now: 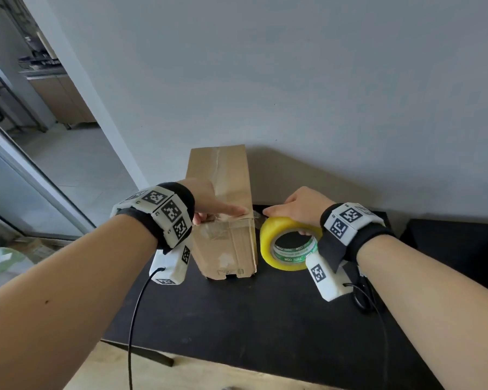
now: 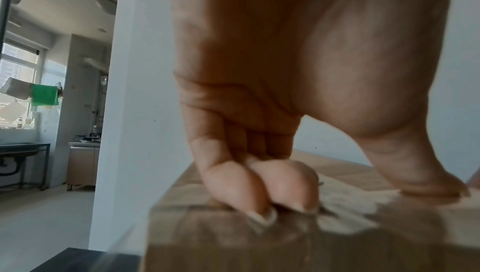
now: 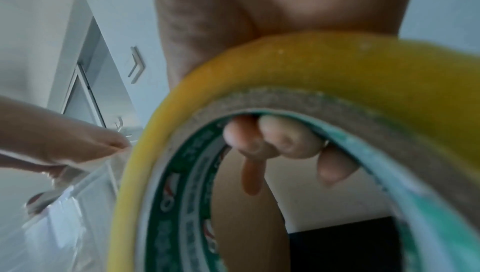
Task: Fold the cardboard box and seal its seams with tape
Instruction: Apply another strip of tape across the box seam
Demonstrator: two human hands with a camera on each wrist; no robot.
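Observation:
A tall brown cardboard box [image 1: 223, 178] stands on the black table [image 1: 265, 319], with old tape marks along its top seam. My left hand [image 1: 221, 214] rests on the box's near top edge. Its curled fingers [image 2: 233, 184] press at the edge and the thumb [image 2: 415, 173] lies flat towards the right corner. Just right of the box, my right hand [image 1: 285, 220] grips a yellow tape roll [image 1: 268, 249], fingers [image 3: 285, 142] hooked through the green-printed core. A short clear tape strip [image 1: 257, 215] runs from the roll to the box corner under the left thumb.
A grey wall rises right behind the box. An open doorway and floor lie off the table's left side. Wrist-camera cables [image 1: 135, 319] hang over the table's front edge. Bare black tabletop stretches in front of the box and to the right.

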